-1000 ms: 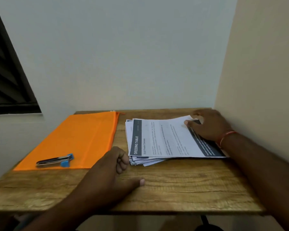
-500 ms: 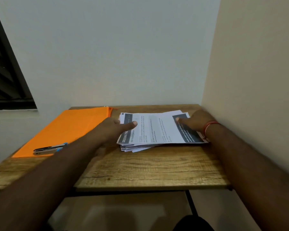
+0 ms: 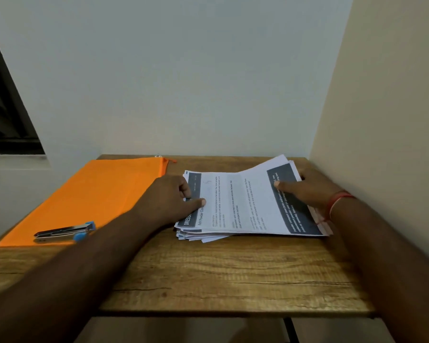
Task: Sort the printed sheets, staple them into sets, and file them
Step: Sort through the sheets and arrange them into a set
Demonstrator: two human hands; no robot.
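Printed sheets (image 3: 235, 204): loose stack (right half of table (image 3: 233, 273)); we see left hand (image 3: 169, 199) and right hand (image 3: 310, 191) pinching opposite edges, seemingly upper sheets.

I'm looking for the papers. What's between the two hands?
Head view: between the left hand and right hand lies the white printed sheet with dark grey bands, topping the paper stack.
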